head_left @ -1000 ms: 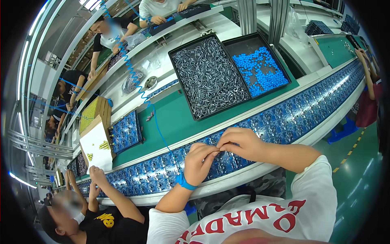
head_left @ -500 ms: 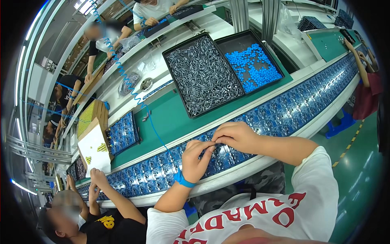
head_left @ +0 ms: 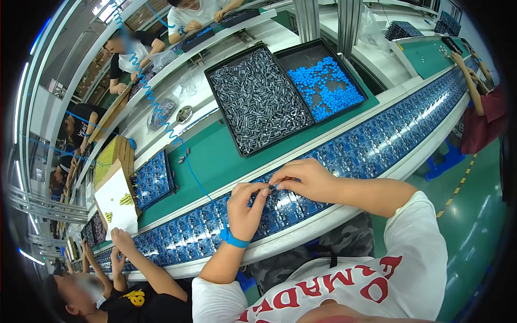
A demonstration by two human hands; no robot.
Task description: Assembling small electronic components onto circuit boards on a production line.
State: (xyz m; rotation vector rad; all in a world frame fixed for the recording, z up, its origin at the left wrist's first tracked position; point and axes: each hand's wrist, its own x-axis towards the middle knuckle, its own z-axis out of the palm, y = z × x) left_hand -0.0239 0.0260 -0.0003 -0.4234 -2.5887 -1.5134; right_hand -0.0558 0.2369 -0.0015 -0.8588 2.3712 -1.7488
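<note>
Over the strip of blue circuit boards (head_left: 186, 235), my left hand (head_left: 245, 209) and my right hand (head_left: 304, 180) meet fingertip to fingertip. Both are closed in a pinch around a small dark part (head_left: 272, 187), mostly covered by the fingers; its exact kind is too small to make out. A blue band (head_left: 234, 238) circles my left wrist. Beyond my hands stands a black tray (head_left: 235, 141) full of dark, cylindrical components. Beside it, another black tray (head_left: 285, 54) holds small bright blue pieces.
Stacked blue boards (head_left: 153, 180) stand left on the green mat (head_left: 210, 161), near white paper (head_left: 116, 202) with small yellow parts. A coiled blue hose (head_left: 161, 110) hangs at the left. A co-worker's hands (head_left: 123, 242) are close on my left; another co-worker's arm (head_left: 467, 75) is far right.
The whole view has shifted slightly, moving the scene leftward. My hands stay together over the boards, their fingertips slightly farther apart, with more of the dark part showing.
</note>
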